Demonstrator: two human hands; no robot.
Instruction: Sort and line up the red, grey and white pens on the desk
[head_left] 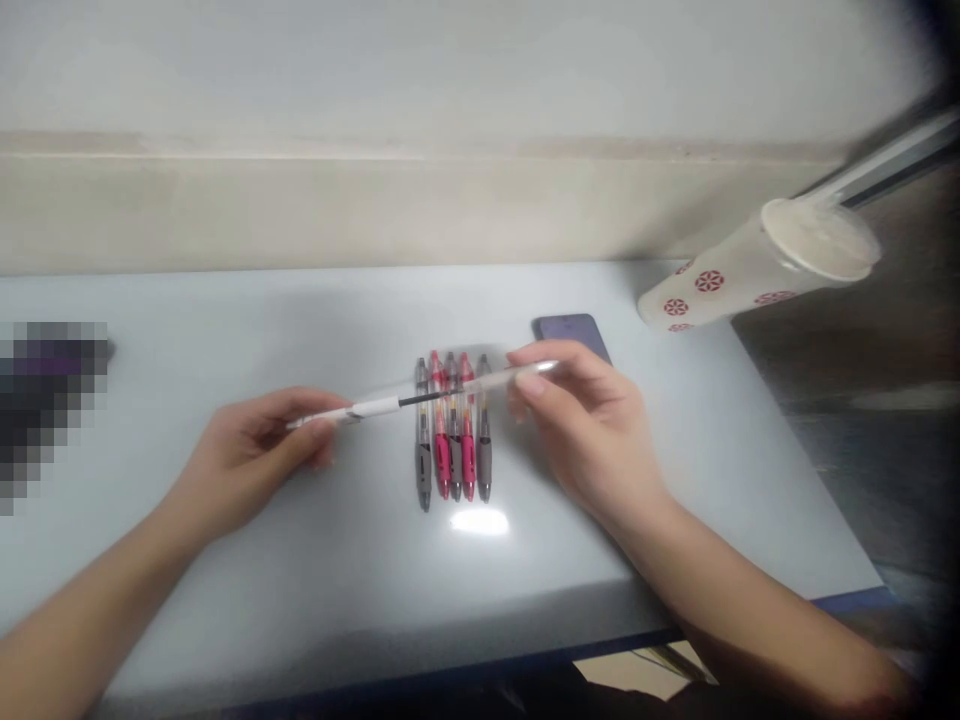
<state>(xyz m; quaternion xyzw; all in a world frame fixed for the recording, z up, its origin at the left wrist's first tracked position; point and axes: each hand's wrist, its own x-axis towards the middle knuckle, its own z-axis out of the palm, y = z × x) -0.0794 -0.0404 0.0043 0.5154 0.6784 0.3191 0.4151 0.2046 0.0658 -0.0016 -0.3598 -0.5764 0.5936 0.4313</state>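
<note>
My left hand (251,450) and my right hand (581,425) hold opposite ends of a long, clear pen-like tube (382,405). It has a white band and a thin black refill inside. The tube passes just above several retractable pens (454,430), which lie side by side on the table, grey ones alternating with red ones. My left hand's fingers pinch the white-banded end, left of the pens. My right thumb and fingers hold the clear end, right of them.
A dark phone (574,333) lies partly behind my right hand. A tilted paper cup (757,265) with red rosettes and a lid is at the upper right, near a metal bar (885,165). A pixelated dark object (49,400) is at the table's left.
</note>
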